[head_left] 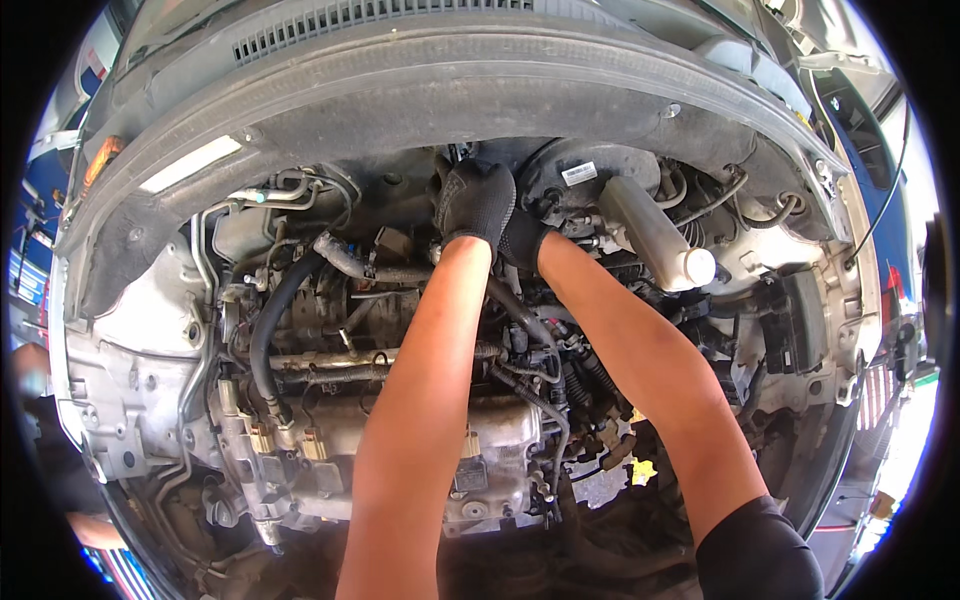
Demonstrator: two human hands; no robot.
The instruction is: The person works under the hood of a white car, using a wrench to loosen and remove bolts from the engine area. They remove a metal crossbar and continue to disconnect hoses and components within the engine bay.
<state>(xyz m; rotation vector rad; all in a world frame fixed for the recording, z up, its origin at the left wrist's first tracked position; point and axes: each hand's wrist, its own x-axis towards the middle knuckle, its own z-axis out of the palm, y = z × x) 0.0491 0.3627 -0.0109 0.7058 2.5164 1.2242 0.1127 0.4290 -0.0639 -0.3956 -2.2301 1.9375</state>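
Both my hands wear black textured gloves and reach deep into a car's engine bay, close together at the back of the engine. My left hand is curled, its knuckles up against the rear wall. Whatever its fingers close around is hidden beneath the glove. Just right of it and lower, my right hand is partly covered by the left one, so its fingers do not show. A round black brake booster with a white label sits right of the hands. Nearby, a metal pipe elbow joins a thick black hose.
A pale plastic reservoir with a white cap slants beside my right forearm. The engine block spreads under my arms, with wiring to its right. A cowl edge overhangs the back. Another person's arm shows at far left.
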